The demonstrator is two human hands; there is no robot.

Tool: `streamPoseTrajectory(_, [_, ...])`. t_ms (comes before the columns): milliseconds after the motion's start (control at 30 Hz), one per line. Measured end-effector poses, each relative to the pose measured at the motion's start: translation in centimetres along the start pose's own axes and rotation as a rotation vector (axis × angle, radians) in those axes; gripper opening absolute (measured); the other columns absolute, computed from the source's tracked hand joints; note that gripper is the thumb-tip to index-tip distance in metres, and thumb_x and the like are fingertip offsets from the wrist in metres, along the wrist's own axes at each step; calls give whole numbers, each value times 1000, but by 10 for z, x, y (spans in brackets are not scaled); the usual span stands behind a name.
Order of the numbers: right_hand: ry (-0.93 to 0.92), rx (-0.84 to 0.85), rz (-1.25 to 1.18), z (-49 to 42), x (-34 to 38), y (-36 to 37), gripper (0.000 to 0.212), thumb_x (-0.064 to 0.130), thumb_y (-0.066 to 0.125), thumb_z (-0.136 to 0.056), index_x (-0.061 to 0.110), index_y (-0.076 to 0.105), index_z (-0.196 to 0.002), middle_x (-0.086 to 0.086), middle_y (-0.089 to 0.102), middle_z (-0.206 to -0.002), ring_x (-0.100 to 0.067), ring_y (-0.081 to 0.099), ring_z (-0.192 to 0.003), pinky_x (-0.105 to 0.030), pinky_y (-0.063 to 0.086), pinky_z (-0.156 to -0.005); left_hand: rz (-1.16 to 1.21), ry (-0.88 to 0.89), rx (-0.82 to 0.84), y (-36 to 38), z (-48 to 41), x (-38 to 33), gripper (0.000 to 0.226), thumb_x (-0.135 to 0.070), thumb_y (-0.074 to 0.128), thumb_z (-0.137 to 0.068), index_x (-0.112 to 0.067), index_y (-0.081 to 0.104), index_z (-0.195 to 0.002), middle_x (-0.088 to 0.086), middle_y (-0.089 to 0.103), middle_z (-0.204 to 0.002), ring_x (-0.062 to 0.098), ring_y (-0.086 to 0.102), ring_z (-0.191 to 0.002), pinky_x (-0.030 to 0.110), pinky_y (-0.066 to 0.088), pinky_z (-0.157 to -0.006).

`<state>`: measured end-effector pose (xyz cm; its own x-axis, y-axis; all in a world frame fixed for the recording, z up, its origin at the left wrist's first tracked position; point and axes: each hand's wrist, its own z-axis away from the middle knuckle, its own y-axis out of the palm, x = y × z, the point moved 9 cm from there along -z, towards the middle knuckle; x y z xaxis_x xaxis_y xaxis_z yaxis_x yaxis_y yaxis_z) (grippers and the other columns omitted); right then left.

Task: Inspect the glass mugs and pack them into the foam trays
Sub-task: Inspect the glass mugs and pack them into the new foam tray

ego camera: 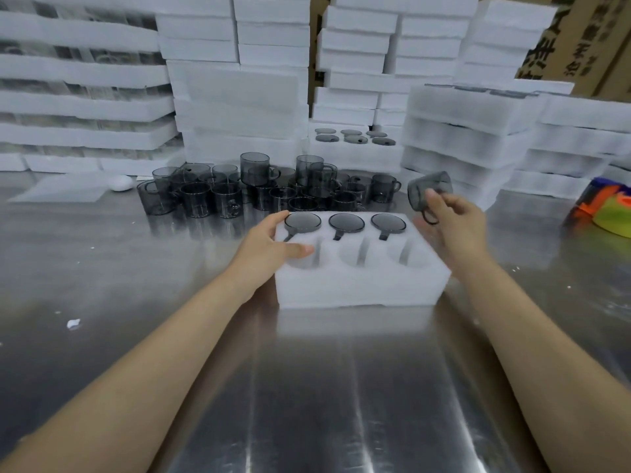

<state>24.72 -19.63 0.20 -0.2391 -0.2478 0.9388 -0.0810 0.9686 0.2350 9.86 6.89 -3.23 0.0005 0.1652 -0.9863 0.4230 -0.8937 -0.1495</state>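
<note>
Stacks of white foam slabs (pixel 85 107) fill the far left, with a small white rounded object (pixel 120 183) lying on the steel desk (pixel 136 268) just in front of them. Right of that, a crowd of smoky grey glass mugs (pixel 239 192) stands on the desk, a few of them set on top of others. Near the middle, the left hand (pixel 269 244) rests on the left end of the foam tray (pixel 358 285), fingers relaxed along its far left corner and thumb laid flat on its top by the near left pocket; it grips nothing. The tray's far row holds three packed mugs (pixel 347 222), bases up and handles pointing near; its near row has three pockets with nothing in them. Behind the tray, farther off, a filled foam tray (pixel 355 151) sits among more foam stacks. To the right, the right hand (pixel 454 216) holds a single grey mug (pixel 429 189) tilted in the air just off the tray's far right corner; the fingers seem to pinch it near the handle, though motion blur makes the exact grip hard to read. Tall stacks of foam trays (pixel 478 138) rise far right, cardboard boxes (pixel 587 39) stand behind them, and a bright orange and green bag (pixel 611 213) lies at the right edge.
</note>
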Motion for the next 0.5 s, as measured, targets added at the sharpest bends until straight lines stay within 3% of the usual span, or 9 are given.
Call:
streamPoseTrajectory(67, [-205, 31, 89, 10, 36, 15, 21, 13, 75, -81, 17, 55, -83, -1, 59, -105, -14, 60, -87, -30, 56, -78, -1, -6, 5, 0, -1, 1, 74, -12, 82, -71, -27, 48, -135, -15, 63, -117, 11, 62, -107, 37, 50, -97])
streamPoseTrajectory(167, [-506, 200, 253, 44, 72, 60, 54, 16, 82, -71, 34, 46, -107, 14, 60, -113, -3, 62, -102, -18, 50, -84, -5, -13, 4, -1, -4, 4, 75, -13, 82, -72, -28, 47, -136, -13, 61, -119, 13, 61, -108, 38, 49, -99])
streamPoseTrajectory(233, [-592, 343, 379, 66, 67, 88, 66, 10, 82, -70, 30, 47, -122, 13, 59, -119, -2, 59, -111, -20, 49, -92, -13, -13, 3, -1, -6, 6, 76, -14, 83, -71, -30, 47, -136, -10, 60, -123, 15, 60, -111, 40, 47, -101])
streamPoseTrajectory(300, [-642, 465, 539, 80, 56, 109, 64, 6, 80, -71, 19, 53, -127, 11, 58, -121, 2, 56, -111, -16, 44, -95, -16, -10, 3, -1, -7, 7, 77, -15, 83, -70, -30, 47, -136, -8, 58, -127, 17, 58, -114, 42, 45, -103])
streamPoseTrajectory(367, [-705, 538, 625, 89, 52, 118, 61, 2, 78, -71, 12, 55, -126, 9, 56, -123, 2, 52, -112, -10, 38, -96, -32, 1, 11, -2, -8, 8, 78, -16, 84, -70, -29, 47, -137, -8, 58, -128, 17, 57, -116, 42, 44, -104])
streamPoseTrajectory(500, [-778, 567, 619, 93, 58, 119, 57, -1, 79, -69, 9, 57, -121, 7, 48, -115, 3, 46, -111, -22, 42, -97, -199, 73, 33, -2, -10, 1, 76, -26, 83, -71, -28, 45, -137, -12, 54, -130, 13, 53, -119, 39, 42, -105])
